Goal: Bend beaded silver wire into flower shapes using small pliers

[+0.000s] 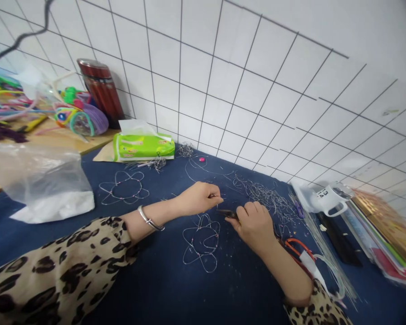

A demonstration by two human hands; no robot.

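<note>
My left hand point(198, 198) rests on the dark blue cloth point(162, 280), fingers pinched together on a thin wire near the tips. My right hand point(255, 222) is closed round a small dark plier tool point(227, 213) whose nose points toward the left fingertips. Just below both hands lies a flower-shaped wire frame point(203, 241). A second wire flower point(123, 187) lies further left. A silver bangle point(149, 220) circles my left wrist, and both sleeves are leopard print.
A heap of cut wire bits point(267, 196) lies right of the hands. Green tissue pack point(144, 146), dark red flask point(103, 90), clear plastic bag point(37, 180), white mug point(331, 198), red-handled scissors point(297, 248), pipe cleaners point(74, 115) and stacked coloured sheets point(385, 234) ring the area.
</note>
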